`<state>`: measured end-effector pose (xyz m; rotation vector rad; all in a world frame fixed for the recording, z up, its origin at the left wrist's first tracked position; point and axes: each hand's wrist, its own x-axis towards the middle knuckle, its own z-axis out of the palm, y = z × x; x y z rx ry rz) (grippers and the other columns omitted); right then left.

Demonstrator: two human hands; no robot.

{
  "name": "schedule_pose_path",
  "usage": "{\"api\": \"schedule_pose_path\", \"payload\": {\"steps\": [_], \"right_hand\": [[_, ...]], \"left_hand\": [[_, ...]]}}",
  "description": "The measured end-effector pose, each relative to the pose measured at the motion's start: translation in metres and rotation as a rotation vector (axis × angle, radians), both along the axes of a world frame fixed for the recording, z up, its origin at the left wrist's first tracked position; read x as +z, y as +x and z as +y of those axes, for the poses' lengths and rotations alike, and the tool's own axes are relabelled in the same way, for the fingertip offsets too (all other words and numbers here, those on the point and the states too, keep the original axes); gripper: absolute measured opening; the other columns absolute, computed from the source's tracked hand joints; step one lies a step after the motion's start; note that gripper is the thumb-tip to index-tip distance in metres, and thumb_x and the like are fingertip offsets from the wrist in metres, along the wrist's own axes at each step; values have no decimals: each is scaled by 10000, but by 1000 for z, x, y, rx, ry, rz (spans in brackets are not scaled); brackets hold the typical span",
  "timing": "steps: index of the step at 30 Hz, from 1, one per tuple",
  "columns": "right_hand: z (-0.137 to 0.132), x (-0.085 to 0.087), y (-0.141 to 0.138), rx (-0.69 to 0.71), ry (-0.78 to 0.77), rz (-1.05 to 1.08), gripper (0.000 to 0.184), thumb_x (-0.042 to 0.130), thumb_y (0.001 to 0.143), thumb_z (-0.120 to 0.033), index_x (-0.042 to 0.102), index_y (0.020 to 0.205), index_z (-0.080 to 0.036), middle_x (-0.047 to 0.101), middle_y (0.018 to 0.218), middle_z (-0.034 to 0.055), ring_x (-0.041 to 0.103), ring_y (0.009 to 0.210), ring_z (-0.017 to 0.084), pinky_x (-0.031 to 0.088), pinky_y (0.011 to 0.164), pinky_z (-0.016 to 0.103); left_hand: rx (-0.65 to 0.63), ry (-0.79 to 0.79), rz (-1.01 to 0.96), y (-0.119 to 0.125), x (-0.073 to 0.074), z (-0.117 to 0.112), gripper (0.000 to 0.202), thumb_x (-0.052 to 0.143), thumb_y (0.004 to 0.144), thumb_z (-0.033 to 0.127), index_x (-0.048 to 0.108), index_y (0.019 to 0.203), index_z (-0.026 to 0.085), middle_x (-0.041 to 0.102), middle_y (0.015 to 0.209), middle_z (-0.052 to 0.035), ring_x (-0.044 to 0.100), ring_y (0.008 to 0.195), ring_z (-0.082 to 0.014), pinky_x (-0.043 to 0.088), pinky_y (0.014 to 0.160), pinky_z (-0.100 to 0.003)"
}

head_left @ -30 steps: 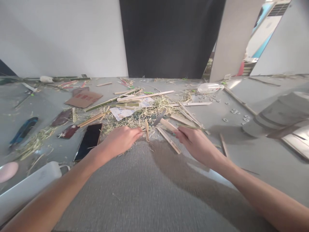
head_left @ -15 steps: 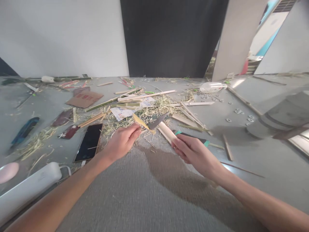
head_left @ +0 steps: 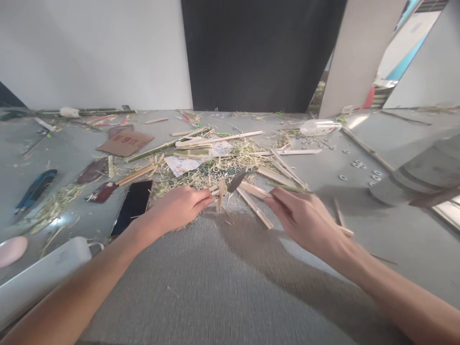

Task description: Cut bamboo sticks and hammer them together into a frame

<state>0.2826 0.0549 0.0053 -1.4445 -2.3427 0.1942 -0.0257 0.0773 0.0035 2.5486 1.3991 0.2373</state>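
Note:
My left hand [head_left: 183,206] is closed on what looks like the handle of a knife, mostly hidden by the fingers. The dark grey knife blade [head_left: 237,180] points away and to the right. A thin tan piece [head_left: 220,194] stands crosswise between my fingers and the blade. My right hand [head_left: 305,215] is closed around a pale bamboo strip [head_left: 254,189], whose front end lies close beside the blade. Another bamboo strip [head_left: 256,209] rests on the grey surface between the hands.
Bamboo shavings [head_left: 240,155], strips and printed paper [head_left: 183,164] are heaped ahead. A phone [head_left: 132,206], blue box cutter [head_left: 37,189] and white power bank-like block [head_left: 46,280] lie left. Several small rings [head_left: 357,164], a clear bottle [head_left: 319,127] and a grey cylinder [head_left: 420,172] are right.
My right hand has shifted right and turned. One pale strip that was with it now lies apart on the surface. The tan piece at the knife has swung more upright.

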Motion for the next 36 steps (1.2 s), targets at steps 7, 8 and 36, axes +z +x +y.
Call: {"api": "schedule_pose_path", "payload": {"steps": [7, 8, 36], "right_hand": [[0, -7, -5, -4, -19, 23, 381, 364, 1071, -489, 460, 813, -226, 482, 622, -21, 357, 546, 127, 242, 574, 290], [0, -8, -6, -2, -39, 8, 384, 364, 1071, -493, 461, 812, -227, 479, 622, -23, 351, 541, 125, 237, 572, 290], [-1, -4, -11, -92, 21, 87, 386, 361, 1071, -467, 389, 765, -235, 458, 590, -29, 332, 514, 125, 252, 550, 288]], "left_hand": [[-9, 32, 35, 0, 0, 1, 374, 401, 1071, 390, 725, 997, 218, 777, 835, -69, 723, 755, -214, 419, 628, -288], [-14, 37, 33, 0, 0, 1, 375, 403, 1069, 391, 728, 999, 218, 777, 836, -67, 722, 750, -211, 425, 628, -283], [-15, 70, 160, 3, -4, -3, 356, 400, 1074, 374, 710, 1005, 215, 758, 755, -62, 704, 654, -214, 353, 548, -280]]}}
